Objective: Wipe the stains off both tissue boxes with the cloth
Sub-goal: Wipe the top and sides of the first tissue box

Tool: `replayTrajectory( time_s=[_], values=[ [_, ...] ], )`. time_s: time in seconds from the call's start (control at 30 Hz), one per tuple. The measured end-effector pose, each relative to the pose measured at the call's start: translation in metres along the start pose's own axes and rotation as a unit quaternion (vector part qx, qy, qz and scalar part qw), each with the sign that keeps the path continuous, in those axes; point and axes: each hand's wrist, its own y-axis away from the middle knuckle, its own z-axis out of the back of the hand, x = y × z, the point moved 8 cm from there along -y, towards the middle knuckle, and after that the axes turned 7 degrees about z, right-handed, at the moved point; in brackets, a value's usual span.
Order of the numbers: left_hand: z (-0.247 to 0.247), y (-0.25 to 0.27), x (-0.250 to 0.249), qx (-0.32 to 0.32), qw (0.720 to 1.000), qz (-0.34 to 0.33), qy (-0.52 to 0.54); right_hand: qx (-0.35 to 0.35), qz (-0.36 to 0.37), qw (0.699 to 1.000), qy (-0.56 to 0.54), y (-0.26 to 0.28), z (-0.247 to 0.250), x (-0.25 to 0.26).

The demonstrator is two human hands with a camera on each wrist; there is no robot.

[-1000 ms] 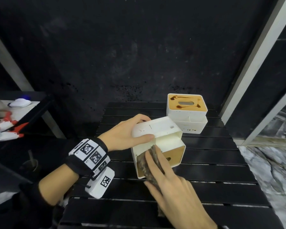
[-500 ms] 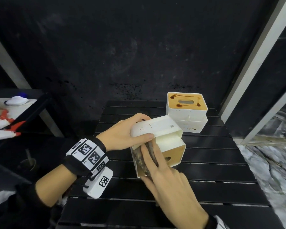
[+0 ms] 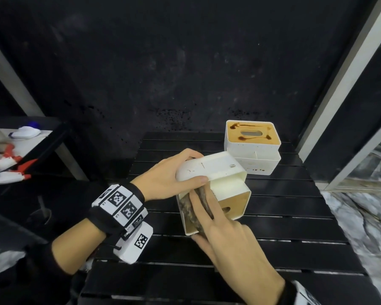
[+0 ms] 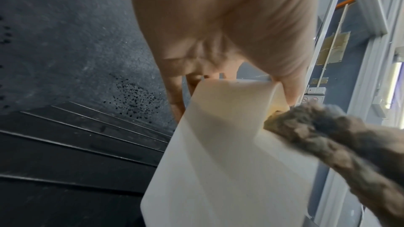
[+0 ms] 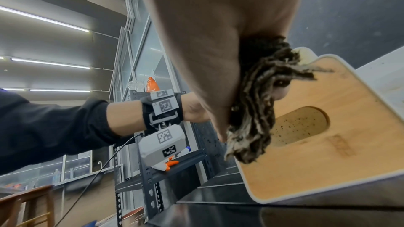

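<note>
A white tissue box lies tipped on its side, its wooden lid with the oval slot facing me. My left hand grips its upper white end, thumb along the front edge. My right hand holds a mottled grey-brown cloth between thumb and fingers and presses it on the lid's left part. From the left wrist, the cloth meets the box just below my thumb. A second white tissue box stands upright at the back right, with dark brown stains on its wooden lid.
Both boxes sit on a black slatted table against a dark wall. A side shelf at the left carries red-and-white tools. A pale metal post rises at the right, beside a marbled floor.
My right hand has slid the cloth up the wooden lid towards my left thumb. The left hand and the box have hardly moved.
</note>
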Motion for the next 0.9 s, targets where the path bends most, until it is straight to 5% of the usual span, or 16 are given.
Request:
replayTrajectory(
  time_s=[0.13, 0.3, 0.9],
  values=[
    [0.001, 0.0, 0.0, 0.001, 1.0, -0.003, -0.01, -0.011, -0.013, 1.0, -0.01, -0.012, 0.004, 0.0],
    [0.0, 0.001, 0.003, -0.009, 1.0, -0.005, -0.014, 0.071, 0.01, 0.997, -0.027, 0.009, -0.002, 0.003],
    [-0.001, 0.001, 0.005, 0.0, 1.0, -0.001, -0.005, 0.057, 0.015, 0.998, -0.02, -0.006, 0.003, 0.007]
  ],
)
